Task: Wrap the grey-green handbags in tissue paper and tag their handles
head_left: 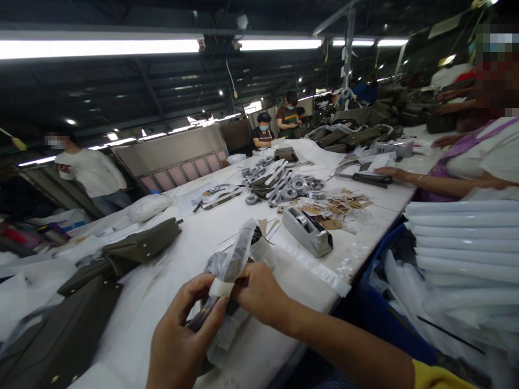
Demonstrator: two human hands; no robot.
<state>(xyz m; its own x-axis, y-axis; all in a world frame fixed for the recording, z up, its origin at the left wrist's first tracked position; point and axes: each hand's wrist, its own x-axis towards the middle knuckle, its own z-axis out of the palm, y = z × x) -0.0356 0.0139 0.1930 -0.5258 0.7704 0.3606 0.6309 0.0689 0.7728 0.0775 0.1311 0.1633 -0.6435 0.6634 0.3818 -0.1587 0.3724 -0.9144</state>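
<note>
My left hand [182, 329] is closed, thumb and fingers pinching a bag handle wrapped in clear plastic [242, 246]. A white band [221, 288] goes around the handle between my hands. On the other side of that band, my right hand [263, 294] is closed against the wrapped handle, its fingertips partly hidden. Beneath both hands, more of the plastic-wrapped piece and white sheeting lie on the table. Just beyond my right hand stands a grey tape dispenser [306, 232].
Olive-brown bags [52, 329] lie at the left. Coiled grey straps [298, 186] and tan tags [336, 205] are heaped on the white table [194, 232]. At right, stacked white plastic bags [462, 243] rise above a blue bin [389, 308]; a co-worker's arm [438, 183] reaches in.
</note>
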